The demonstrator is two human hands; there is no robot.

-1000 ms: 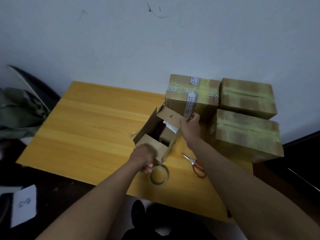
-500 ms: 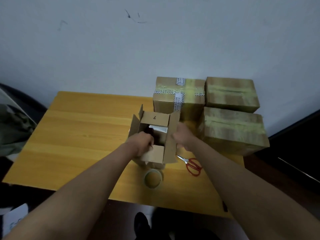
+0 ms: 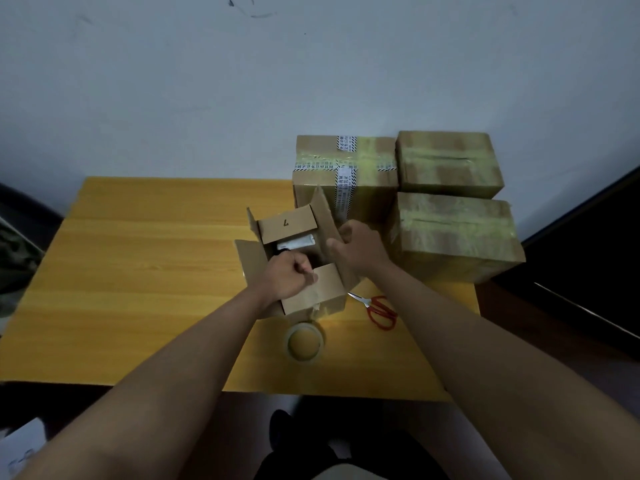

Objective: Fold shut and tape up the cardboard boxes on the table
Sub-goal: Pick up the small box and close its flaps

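Observation:
A small open cardboard box [image 3: 313, 296] stands near the middle of the wooden table [image 3: 145, 271], its flaps up; the far flap bears a "7". Dark and white items show inside. My left hand [image 3: 289, 278] is closed on the near flap at the box's opening. My right hand [image 3: 360, 245] grips the upright right flap, thumb on its inner face. A roll of clear tape [image 3: 304, 342] lies flat just in front of the box. Red-handled scissors [image 3: 379, 308] lie to its right.
Three taped-up cardboard boxes stand at the back right: one with printed tape [image 3: 346, 171], one behind right [image 3: 448, 162], one larger in front of it [image 3: 453, 237]. A white wall runs behind the table. Dark floor and my shoes show below the front edge.
The small box has been turned upright and squared toward me. My left hand moved from its near outer side onto the near flap; my right hand shifted to the right flap.

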